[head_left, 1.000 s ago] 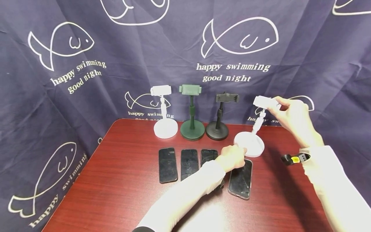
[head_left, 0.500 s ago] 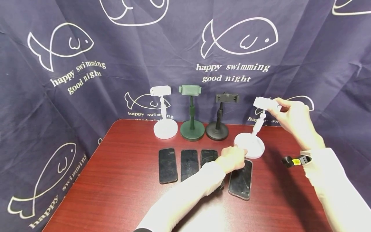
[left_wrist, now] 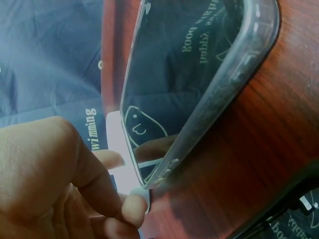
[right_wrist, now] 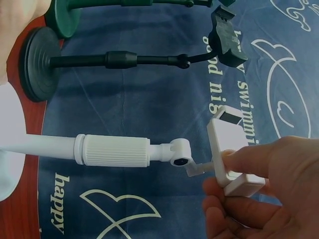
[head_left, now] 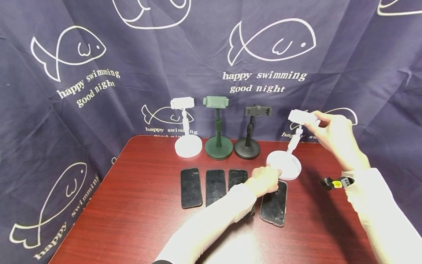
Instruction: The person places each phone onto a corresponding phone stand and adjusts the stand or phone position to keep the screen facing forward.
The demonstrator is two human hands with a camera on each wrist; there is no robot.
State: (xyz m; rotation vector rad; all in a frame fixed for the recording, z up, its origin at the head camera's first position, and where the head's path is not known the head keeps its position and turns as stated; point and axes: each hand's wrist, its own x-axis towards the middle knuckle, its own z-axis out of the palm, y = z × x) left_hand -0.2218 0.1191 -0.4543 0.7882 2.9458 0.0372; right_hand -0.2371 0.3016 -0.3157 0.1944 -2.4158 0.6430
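Note:
A white phone stand [head_left: 293, 143] stands on the red-brown table at the right, its stem leaning rightward. My right hand [head_left: 334, 134] grips its phone clamp [right_wrist: 232, 152], thumb on the front face and fingers behind. My left hand [head_left: 263, 181] pinches the near rim of its round base [head_left: 290, 169], fingers curled; in the left wrist view the phone partly hides the base. Just below that base lies a phone in a clear case [head_left: 274, 205], screen up.
Another white stand [head_left: 188, 145], a green stand [head_left: 218, 147] and a black stand [head_left: 248, 148] line the back of the table. Dark phones [head_left: 191, 189] lie before them, some partly covered by my left arm. A blue fish-print curtain [head_left: 197, 55] hangs behind.
Almost nothing differs. Both hands keep their hold on the white phone stand, with only a slight shift of the right forearm since a second ago.

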